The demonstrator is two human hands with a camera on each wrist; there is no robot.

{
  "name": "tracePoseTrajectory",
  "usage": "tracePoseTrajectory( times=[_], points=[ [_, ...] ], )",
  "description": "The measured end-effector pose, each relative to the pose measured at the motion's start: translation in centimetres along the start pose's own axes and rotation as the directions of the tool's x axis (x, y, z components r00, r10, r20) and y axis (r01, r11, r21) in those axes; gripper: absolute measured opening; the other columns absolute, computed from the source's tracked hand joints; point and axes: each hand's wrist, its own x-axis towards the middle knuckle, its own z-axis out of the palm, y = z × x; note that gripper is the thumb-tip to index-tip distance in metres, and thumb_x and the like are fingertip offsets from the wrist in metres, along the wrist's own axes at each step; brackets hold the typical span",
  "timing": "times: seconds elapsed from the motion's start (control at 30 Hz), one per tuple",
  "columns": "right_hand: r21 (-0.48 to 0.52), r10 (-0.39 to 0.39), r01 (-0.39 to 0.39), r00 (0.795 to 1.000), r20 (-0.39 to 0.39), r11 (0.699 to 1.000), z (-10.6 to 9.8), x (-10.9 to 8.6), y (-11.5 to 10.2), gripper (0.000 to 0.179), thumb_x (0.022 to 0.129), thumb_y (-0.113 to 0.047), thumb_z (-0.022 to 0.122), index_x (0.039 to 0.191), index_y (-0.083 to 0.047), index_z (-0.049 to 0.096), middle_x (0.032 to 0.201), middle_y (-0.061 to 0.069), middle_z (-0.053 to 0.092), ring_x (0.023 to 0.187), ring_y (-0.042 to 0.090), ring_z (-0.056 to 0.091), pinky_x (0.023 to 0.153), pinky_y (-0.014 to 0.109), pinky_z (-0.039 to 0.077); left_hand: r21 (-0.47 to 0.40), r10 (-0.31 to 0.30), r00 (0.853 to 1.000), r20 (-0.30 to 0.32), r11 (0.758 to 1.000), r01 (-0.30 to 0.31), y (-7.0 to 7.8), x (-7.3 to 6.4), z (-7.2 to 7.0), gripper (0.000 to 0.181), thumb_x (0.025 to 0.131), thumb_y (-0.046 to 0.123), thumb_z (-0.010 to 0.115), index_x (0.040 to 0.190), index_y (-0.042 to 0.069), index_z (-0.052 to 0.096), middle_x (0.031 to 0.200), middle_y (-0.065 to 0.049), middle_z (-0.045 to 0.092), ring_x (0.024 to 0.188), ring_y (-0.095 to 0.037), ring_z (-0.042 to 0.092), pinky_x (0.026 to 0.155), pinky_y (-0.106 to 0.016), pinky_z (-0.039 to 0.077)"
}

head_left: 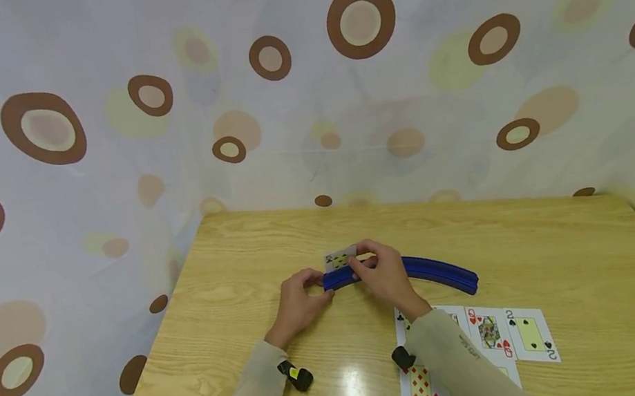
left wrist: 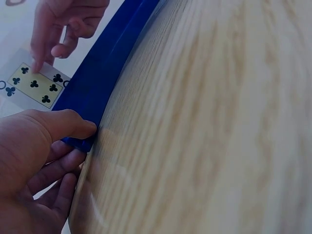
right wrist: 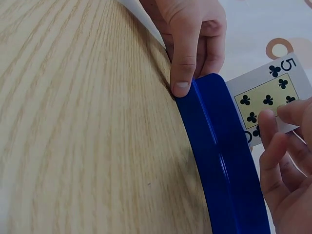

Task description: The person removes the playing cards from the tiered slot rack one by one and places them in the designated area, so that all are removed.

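A curved blue card holder (head_left: 440, 271) lies across the middle of the table. My left hand (head_left: 299, 300) grips its left end, thumb on the near side and fingers behind, as the left wrist view also shows. One playing card, the five of clubs (right wrist: 268, 99), stands up along the holder near that end, its lower edge hidden by the holder. My right hand (head_left: 385, 273) pinches this card at its right side between thumb and fingers. In the right wrist view, its fingertips (right wrist: 267, 119) overlap the card's face.
Face-up cards lie in rows on the wooden table (head_left: 226, 255) at the near right: a two of spades (head_left: 529, 335), a queen of hearts (head_left: 488, 332), an eight of diamonds (head_left: 420, 385) and others partly under my right sleeve (head_left: 460, 356). A patterned cloth (head_left: 301, 102) hangs behind the table.
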Motion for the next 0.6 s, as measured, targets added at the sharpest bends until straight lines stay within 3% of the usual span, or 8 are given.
tracePoseTrajectory(
  times=[0.17,0.4,0.6],
  points=[
    [-0.004,-0.018,0.018,1.0,-0.022,1.0,-0.2,-0.2,0.2,0.015,0.104,-0.011,0.075,0.118,-0.006,0.078,0.125,0.018,0.079,0.074,0.021,0.079,0.056,0.022,0.051,-0.009,-0.01,1.0,0.005,1.0,0.01,0.2,0.0,0.1,0.028,0.091,0.007,0.087,0.117,0.003,0.077,0.111,-0.012,0.081,0.105,-0.027,0.078,0.101,-0.048,0.062],
    [0.037,-0.053,0.054,0.998,-0.035,0.998,-0.8,-0.3,-0.4,0.015,0.104,-0.011,0.076,0.118,-0.008,0.079,0.102,0.022,0.082,0.076,0.038,0.079,0.054,0.022,0.05,-0.001,0.002,1.0,-0.009,1.0,-0.002,0.2,0.0,0.2,0.027,0.091,0.006,0.087,0.115,0.002,0.077,0.109,-0.012,0.081,0.103,-0.027,0.078,0.1,-0.048,0.062],
    [0.056,-0.075,0.076,0.997,-0.03,0.995,-1.4,-0.6,-0.7,0.013,0.103,-0.014,0.077,0.113,-0.005,0.079,0.115,0.019,0.079,0.075,0.033,0.078,0.06,0.022,0.055,0.005,-0.011,1.0,-0.014,1.0,0.011,0.5,-0.1,0.3,0.027,0.09,0.006,0.087,0.115,0.002,0.077,0.11,-0.013,0.081,0.105,-0.029,0.078,0.101,-0.049,0.061]
  ],
)
